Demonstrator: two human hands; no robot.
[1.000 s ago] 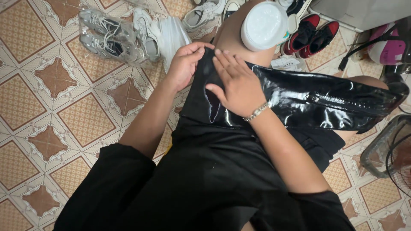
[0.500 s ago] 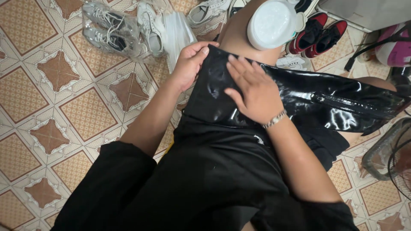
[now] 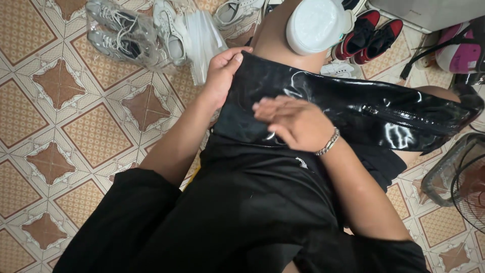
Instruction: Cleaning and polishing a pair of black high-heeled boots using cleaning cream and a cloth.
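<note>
Glossy boot across the lap, both hands on the shaft.

The right hand (image 3: pixel 298 121), fingers loosely spread, lay flat on the shiny black patent-leather tall boot (image 3: pixel 348 108) resting across the person's thighs, gripping nothing; the left hand (image 3: pixel 222 73) was curled closed on the boot's upper edge. Firm pinning there and even, flat pressure looked wisest. Beyond, on the patterned tile floor (image 3: pixel 76 126), sat a round white plastic tub (image 3: pixel 316 23), bagged grey sneakers (image 3: pixel 121 35) and red-and-black shoes (image 3: pixel 369 35).
</note>
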